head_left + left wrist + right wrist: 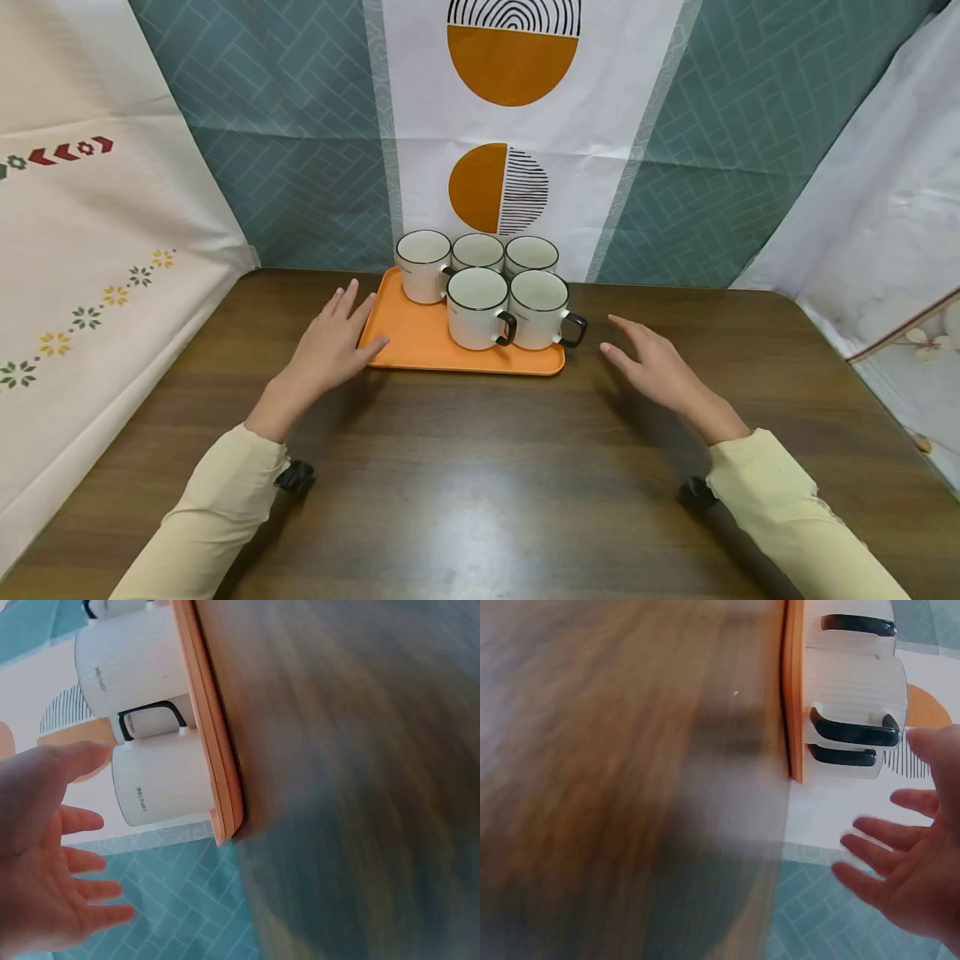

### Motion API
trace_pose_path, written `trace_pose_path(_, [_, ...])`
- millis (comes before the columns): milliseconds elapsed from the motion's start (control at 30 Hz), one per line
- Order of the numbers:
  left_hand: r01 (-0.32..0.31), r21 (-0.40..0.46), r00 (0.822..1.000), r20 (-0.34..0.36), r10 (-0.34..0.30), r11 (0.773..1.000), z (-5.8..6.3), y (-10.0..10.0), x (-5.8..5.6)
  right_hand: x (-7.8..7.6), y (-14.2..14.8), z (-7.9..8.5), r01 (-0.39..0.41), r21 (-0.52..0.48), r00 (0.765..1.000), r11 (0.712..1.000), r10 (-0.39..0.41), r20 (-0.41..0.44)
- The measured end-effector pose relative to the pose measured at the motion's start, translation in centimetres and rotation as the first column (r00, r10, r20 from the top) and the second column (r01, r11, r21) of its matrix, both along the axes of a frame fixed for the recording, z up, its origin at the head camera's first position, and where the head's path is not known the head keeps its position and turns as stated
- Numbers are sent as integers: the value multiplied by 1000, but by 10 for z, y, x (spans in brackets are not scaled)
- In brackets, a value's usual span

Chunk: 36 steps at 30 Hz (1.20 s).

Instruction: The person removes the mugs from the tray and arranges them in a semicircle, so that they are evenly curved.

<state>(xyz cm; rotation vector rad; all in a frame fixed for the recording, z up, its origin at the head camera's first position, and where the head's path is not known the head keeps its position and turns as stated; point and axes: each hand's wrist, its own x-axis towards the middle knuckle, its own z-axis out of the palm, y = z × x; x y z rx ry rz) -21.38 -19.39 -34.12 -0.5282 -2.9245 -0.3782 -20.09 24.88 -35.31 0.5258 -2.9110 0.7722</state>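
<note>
**Five white mugs crowd an orange tray**

The left hand holds nothing. Its fingers are spread, and in the head view its thumb overlaps the tray's left edge; whether it touches the rim I cannot tell.

The tray lies near the middle of the far edge of the table, its front left corner bare. In its back left corner stands the rear left mug; further along the back edge come the rear middle mug and the rear right mug, both partly hidden. In front of these are the front left mug and, near the front right corner, the front right mug, its dark handle turned toward the right edge.

Past that edge the right hand is just beside the tray, apart from it, grasping nothing, fingers extended.

The tray looks stiff and probably light in itself, but loaded it should feel heavy, more so toward its right. The mugs seem hard, smooth and liable to chip, so a tilt could make them slide and knock. The surest hold is likely mid-rim at both short edges, kept level; a single mug, by its handle.
</note>
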Motion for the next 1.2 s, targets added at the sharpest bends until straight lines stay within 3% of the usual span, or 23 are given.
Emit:
trace_pose_path(133, [-41, 135, 995, 100, 27, 990, 0, -1, -7, -7, -4, 0, 25, -140, 999, 990, -20, 39])
trace_pose_path(300, [-109, 173, 984, 161, 81, 979, -6, -6, -19, -16, -10, 0, 93, -257, 989, 962, -59, 136])
trace_pose_path(433, [-134, 242, 971, 227, 79, 961, -12, -11, -32, -26, -14, 0, 126, -377, 975, 918, -44, 218])
trace_pose_path(533, [-164, 314, 949, 309, 63, 935, -16, -13, -41, -34, -19, 0, 154, -451, 961, 879, -26, 277])
trace_pose_path(700, [-240, 362, 912, 403, 81, 901, -22, -16, -50, -42, -31, 0, 178, -491, 940, 853, 0, 341])
trace_pose_path(1000, [-268, 378, 896, 435, 86, 886, -31, -12, -61, -51, -44, -10, 154, -529, 934, 834, 52, 353])
trace_pose_path(1200, [-296, 451, 887, 456, 67, 842, -37, -18, -64, -55, -49, -18, 105, -567, 932, 817, 117, 342])
